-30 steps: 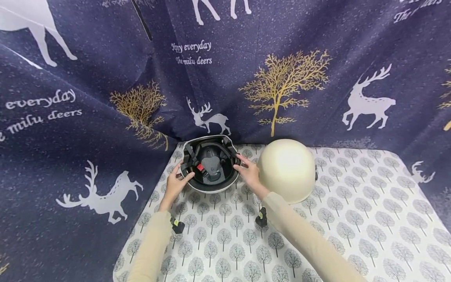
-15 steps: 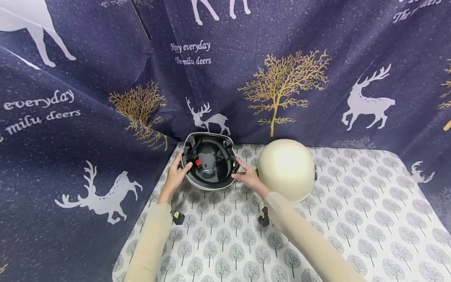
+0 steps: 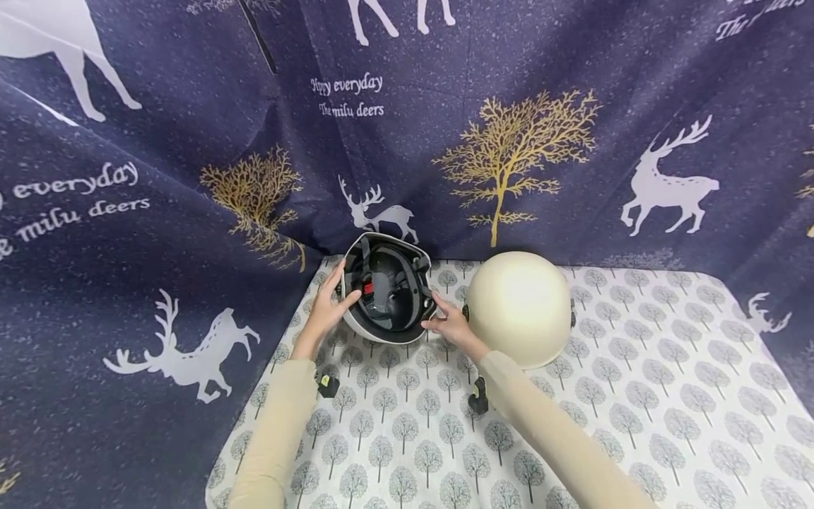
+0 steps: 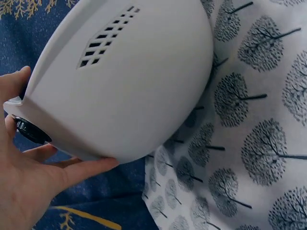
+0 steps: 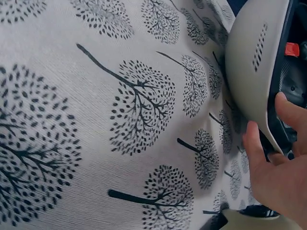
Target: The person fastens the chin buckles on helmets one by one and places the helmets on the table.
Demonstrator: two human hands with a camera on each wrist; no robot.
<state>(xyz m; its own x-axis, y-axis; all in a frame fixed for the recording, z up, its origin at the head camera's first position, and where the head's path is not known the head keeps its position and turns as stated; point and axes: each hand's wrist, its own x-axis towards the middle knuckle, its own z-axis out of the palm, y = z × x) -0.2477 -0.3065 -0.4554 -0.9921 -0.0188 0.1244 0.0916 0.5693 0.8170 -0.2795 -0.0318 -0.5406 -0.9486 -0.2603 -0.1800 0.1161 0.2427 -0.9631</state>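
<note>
Between both hands is a pale helmet [image 3: 389, 272], its black padded inside turned toward me and tilted. A red buckle [image 3: 368, 288] and dark straps show within. My left hand [image 3: 326, 311] grips the left rim, thumb on the inner edge. In the left wrist view its fingers lie against the smooth vented shell [image 4: 129, 91], near a black round knob [image 4: 32, 130]. My right hand [image 3: 453, 325] pinches the lower right rim; the right wrist view has the thumb inside and fingers outside. Whether the helmet touches the cloth is unclear.
Dome up, a second cream helmet [image 3: 518, 307] stands just right of my right hand. A white cloth with tree prints [image 3: 407, 424] covers the table. Behind and to the left hangs a dark blue curtain [image 3: 394, 148] with deer, close to the held helmet.
The held helmet has turned clockwise and shifted slightly up and right. My left hand has moved up and right with it, while the right hand stays at the rim. The second helmet has not moved.
</note>
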